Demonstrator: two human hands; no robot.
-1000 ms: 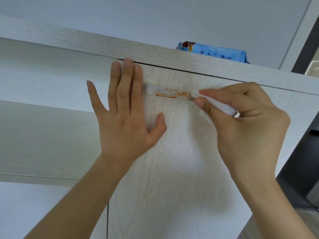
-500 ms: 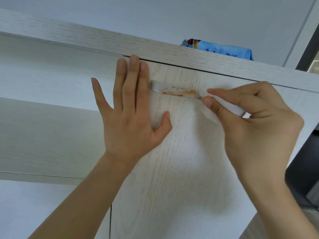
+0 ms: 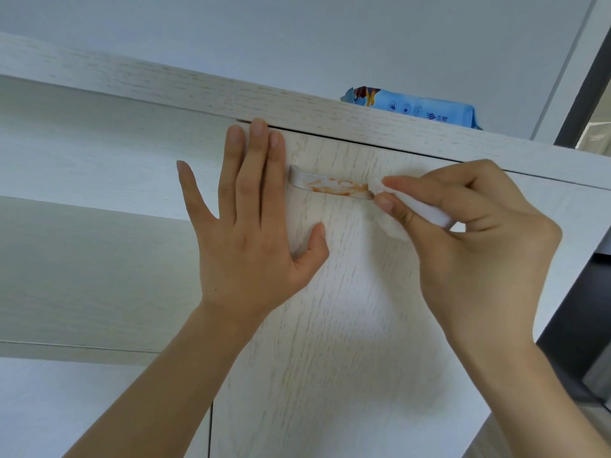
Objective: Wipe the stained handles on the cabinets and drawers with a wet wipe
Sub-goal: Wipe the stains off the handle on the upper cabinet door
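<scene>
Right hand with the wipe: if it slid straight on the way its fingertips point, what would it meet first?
Probably the orange stain on the handle, just ahead of the right hand and its wet wipe.

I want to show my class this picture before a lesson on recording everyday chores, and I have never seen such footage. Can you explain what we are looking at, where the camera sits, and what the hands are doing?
There is no machine here, only a person's two bare hands. The single camera is worn on the person's head, so you see what they see, looking up at a pale wooden cabinet door.

The left hand lies flat on the door, fingers straight, holding nothing. The right hand pinches a white wet wipe against the right end of the door's handle. The handle has orange stains along its middle, so the wiping is not yet finished.

On top of the cabinet lies a blue pack of wipes, only partly in view.
</scene>
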